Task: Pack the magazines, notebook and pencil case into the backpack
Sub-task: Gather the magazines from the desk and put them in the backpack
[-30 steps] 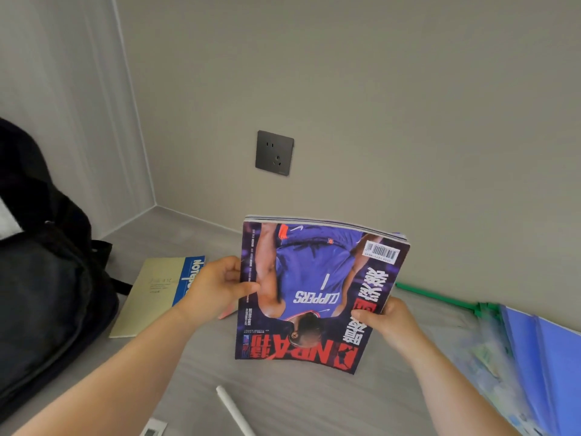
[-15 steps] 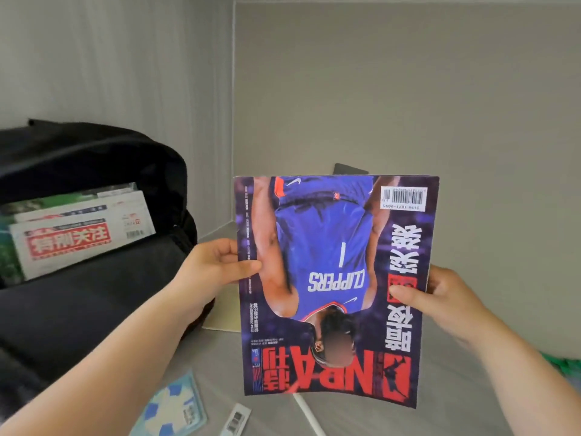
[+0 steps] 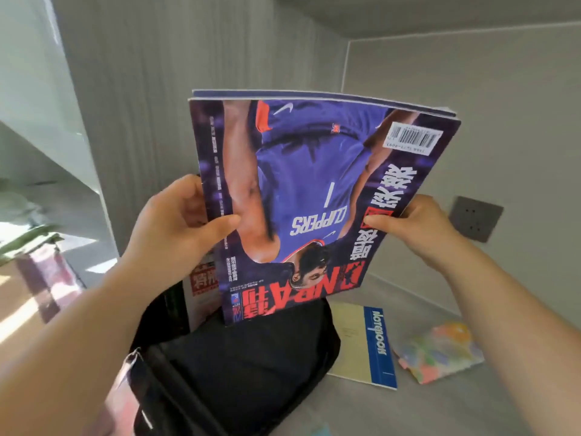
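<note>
A purple basketball magazine (image 3: pixel 314 196), upside down and upright, hangs over the open mouth of the black backpack (image 3: pixel 245 366). My left hand (image 3: pixel 179 228) grips its left edge and my right hand (image 3: pixel 418 228) grips its right edge. More magazine edges show behind its top. Its lower edge sits at the backpack opening. Another magazine (image 3: pixel 202 284) with red and white print stands inside the backpack, mostly hidden. A cream notebook (image 3: pixel 361 344) with a blue spine strip lies flat right of the backpack. A pastel patterned pencil case (image 3: pixel 440 354) lies beside the notebook.
The grey desk surface (image 3: pixel 424 413) runs to the walls behind and right. A dark wall socket (image 3: pixel 474 218) sits on the right wall. A window ledge and a blurred plant (image 3: pixel 28 243) are at the left. A light blue item peeks in at the bottom edge (image 3: pixel 320 432).
Both hands carried the magazine left from the desk to above the backpack opening. The view swung with it, so the notebook and socket now sit to the right.
</note>
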`<state>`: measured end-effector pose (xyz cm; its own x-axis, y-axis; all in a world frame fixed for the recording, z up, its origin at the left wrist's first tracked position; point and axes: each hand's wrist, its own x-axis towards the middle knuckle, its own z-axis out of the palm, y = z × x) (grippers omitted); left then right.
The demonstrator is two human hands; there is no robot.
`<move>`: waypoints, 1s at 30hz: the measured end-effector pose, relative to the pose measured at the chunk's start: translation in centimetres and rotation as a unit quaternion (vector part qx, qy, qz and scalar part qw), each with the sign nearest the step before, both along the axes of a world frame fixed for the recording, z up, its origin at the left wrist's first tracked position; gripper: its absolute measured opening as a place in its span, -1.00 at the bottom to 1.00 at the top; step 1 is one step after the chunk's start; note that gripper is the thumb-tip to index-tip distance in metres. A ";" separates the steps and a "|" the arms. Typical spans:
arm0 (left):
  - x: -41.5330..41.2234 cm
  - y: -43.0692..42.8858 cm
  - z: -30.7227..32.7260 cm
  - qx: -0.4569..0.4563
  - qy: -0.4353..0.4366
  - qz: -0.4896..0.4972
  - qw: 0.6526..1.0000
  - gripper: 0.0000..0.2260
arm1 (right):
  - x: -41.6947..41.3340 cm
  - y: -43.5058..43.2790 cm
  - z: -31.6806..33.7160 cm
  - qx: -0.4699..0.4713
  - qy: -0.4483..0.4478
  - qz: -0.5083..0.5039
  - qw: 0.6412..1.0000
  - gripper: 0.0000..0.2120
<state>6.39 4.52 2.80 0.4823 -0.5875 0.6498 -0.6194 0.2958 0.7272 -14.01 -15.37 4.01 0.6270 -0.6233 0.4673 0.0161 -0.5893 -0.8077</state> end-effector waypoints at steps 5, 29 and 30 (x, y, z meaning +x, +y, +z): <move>3.1 1.2 0.0 -0.029 -0.037 0.095 0.994 -0.68 | 7.0 -0.3 1.0 -0.025 -0.022 0.009 0.999 -0.68; 5.5 -1.1 -9.4 0.267 0.022 0.230 0.936 -0.78 | 15.4 -3.5 -9.9 0.109 0.235 -0.042 0.965 -0.65; 5.6 -1.1 -9.9 0.299 0.023 0.218 0.929 -0.80 | 15.4 -3.6 -10.3 0.103 0.250 -0.053 0.961 -0.64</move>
<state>11.97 3.42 -7.13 0.7786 -0.5789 0.2420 -0.5492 -0.4421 0.7092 1.35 -18.96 -6.31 0.6688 -0.7432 -0.0165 -0.4560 -0.3927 -0.7986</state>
